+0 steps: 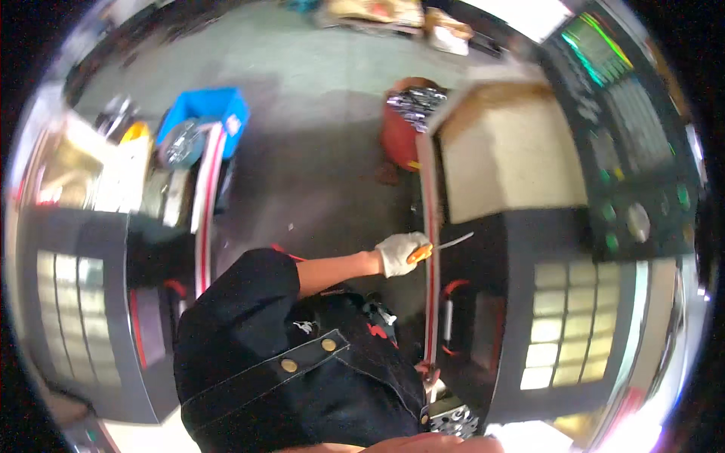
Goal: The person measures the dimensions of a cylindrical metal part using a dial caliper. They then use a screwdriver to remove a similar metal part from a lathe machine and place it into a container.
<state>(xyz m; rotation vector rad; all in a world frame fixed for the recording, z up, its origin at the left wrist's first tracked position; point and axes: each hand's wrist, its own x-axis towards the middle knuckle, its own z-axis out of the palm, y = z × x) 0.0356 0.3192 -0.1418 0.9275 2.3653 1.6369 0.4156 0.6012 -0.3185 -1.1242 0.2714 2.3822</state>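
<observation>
My left hand (402,254), in a pale work glove, reaches across to the right. Its fingers are closed round the orange handle of a tool (455,241) with a thin, slightly bent metal shaft. The shaft points right, over the red-and-white edge of the right-hand machine; blur hides its tip's exact shape. Lower down, my right hand (429,374) shows only in part, beside that same edge, and looks bare. Its fingers are too small and smeared to read. Near it lie several shiny metal pieces (455,420).
Dark machines with windowed doors (578,325) stand on both sides of a floor aisle. A control panel (630,143) juts in at the upper right. Ahead are a red bin (398,140) heaped with shiny scrap and a blue crate (236,113).
</observation>
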